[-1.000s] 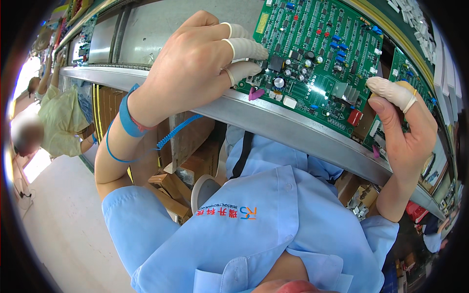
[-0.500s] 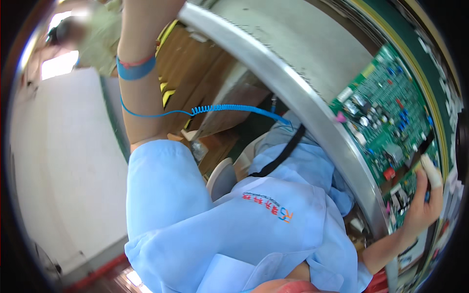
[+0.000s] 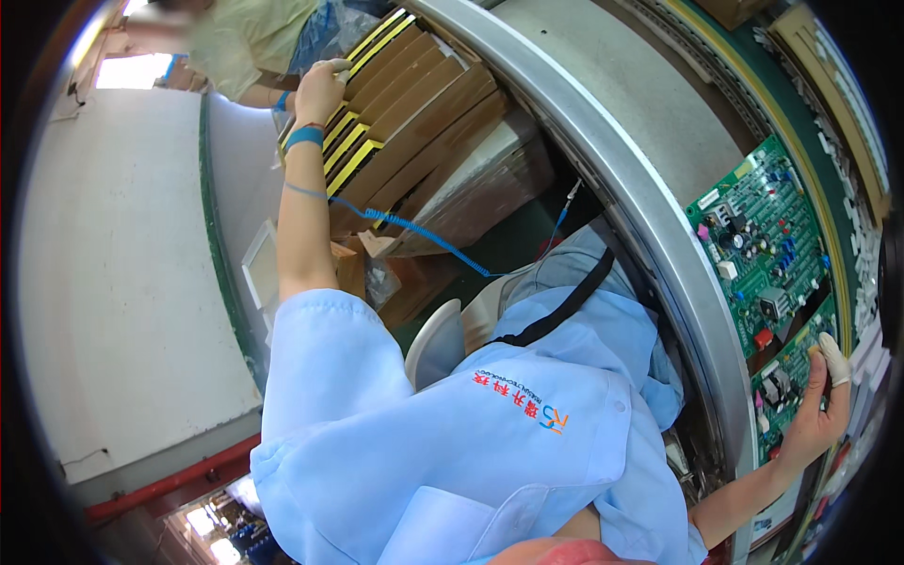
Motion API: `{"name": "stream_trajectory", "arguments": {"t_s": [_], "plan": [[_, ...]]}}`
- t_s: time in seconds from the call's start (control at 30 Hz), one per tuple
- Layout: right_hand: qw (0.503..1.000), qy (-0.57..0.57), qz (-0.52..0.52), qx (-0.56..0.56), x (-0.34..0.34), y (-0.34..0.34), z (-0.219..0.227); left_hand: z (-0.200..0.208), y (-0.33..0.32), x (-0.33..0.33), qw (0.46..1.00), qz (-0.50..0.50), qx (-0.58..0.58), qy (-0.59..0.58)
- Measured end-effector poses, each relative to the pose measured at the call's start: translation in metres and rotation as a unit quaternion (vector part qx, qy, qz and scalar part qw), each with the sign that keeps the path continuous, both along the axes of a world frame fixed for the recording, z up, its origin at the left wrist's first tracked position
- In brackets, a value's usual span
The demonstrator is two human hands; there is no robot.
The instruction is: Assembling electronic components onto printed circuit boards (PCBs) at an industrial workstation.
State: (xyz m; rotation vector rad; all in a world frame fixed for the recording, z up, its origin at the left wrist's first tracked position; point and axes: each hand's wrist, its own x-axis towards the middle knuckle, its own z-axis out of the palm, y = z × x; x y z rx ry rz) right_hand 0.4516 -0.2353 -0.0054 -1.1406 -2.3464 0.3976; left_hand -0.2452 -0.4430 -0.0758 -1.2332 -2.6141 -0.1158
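My left hand [image 3: 320,92], with a blue wrist strap [image 3: 304,137], reaches to the far left. Its fingers are bent closed at the end of a row of upright brown cardboard sheets [image 3: 414,118] with yellow-and-black edges; what lies between the fingertips is hidden. At the right, my right hand [image 3: 821,400] has a pale finger cot on one finger. Its thumb and that finger close on the upper corner of a green circuit board [image 3: 780,384]. Beyond it lies a larger green circuit board [image 3: 765,247] full of parts.
A blue coiled cord [image 3: 428,234] runs from the wrist strap toward my lap. A metal rail [image 3: 603,155] edges the bench. Another person [image 3: 250,42] works at the far left, by a white panel [image 3: 132,254]. A chair back [image 3: 435,344] shows beside me.
My left hand, out of the picture earlier, now shows at the cardboard sheets. The view has shifted, and more of the sheets and the other person show. My right hand stays at the board.
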Motion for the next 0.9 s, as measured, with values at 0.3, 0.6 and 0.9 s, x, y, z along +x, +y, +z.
{"name": "stream_trajectory", "arguments": {"t_s": [0.3, 0.6, 0.9], "plan": [[0.918, 0.080, -0.388, -0.020, 0.134, -0.112, 0.002, 0.000, 0.123, 0.008, 0.986, -0.161, -0.035, 0.004], [0.632, -0.193, -0.705, -0.257, 0.263, -0.284, -0.070, -0.063, 0.181, -0.155, 0.950, -0.191, -0.227, -0.096], [0.618, -0.231, -0.671, -0.339, 0.264, -0.330, -0.198, -0.054, 0.197, -0.215, 0.919, -0.349, -0.186, -0.017]]}}
